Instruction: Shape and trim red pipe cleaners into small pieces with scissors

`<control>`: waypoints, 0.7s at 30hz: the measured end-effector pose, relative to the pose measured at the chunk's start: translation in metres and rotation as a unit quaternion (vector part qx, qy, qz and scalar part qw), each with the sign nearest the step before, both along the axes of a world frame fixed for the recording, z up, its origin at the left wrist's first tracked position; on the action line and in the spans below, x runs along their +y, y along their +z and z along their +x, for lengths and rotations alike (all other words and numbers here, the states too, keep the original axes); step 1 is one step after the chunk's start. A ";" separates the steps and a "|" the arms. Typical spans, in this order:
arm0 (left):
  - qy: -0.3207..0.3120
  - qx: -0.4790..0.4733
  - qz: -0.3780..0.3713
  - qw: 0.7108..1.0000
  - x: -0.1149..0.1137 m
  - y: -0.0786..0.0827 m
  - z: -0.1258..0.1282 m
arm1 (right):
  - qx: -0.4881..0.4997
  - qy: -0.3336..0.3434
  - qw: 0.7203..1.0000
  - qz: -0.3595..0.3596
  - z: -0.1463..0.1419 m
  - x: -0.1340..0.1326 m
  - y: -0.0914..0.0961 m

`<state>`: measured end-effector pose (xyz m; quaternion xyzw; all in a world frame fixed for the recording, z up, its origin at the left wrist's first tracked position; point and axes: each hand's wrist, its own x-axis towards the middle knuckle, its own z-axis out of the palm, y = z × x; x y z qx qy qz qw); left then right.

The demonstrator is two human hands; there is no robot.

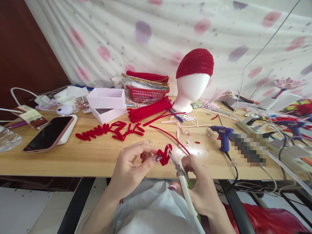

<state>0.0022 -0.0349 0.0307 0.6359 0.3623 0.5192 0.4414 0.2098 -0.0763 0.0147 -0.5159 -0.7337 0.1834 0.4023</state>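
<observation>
Left hand (133,167): pinching folded red pipe cleaner (165,159) | Right hand (202,185): gripping scissors (184,187), angled at its folds | Step: apparently trimming | Next move: calls for steady pinch

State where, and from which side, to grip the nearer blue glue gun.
Probably best: grip the glue gun by its handle, coming from the near edge of the table. The handle points that way; the nozzle points left. Mind the cord at the handle's end.

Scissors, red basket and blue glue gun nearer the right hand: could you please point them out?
Scissors (184,185): head view, upper white handle.
Red basket (147,95): head view, front wall.
Blue glue gun (224,138): head view, upper grip.
</observation>
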 end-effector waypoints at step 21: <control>0.009 0.130 0.132 0.983 -0.007 0.016 -0.004 | -0.042 -0.016 0.999 0.020 0.006 0.001 0.001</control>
